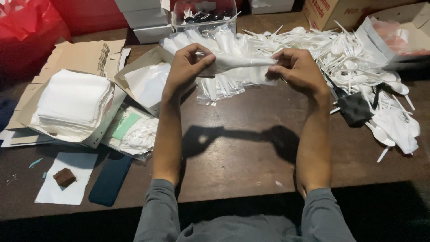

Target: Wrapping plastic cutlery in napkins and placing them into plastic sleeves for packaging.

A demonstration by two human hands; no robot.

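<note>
Head view, centre of frame: left hand and right hand both pinched shut on the ends of a slim clear plastic sleeve with white cutlery inside, held level above the brown table. Sleeve looks light, thin, slick; the film would crumple, so the stiffer ends seem the best hold. Behind it, a row of packed sleeves. Right of frame, heap of loose white spoons and forks. Left, stacked white napkins in a cardboard box.

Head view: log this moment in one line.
left hand: holds clear cutlery packet | right hand: holds other end | white plastic spoons pile: behind
</note>
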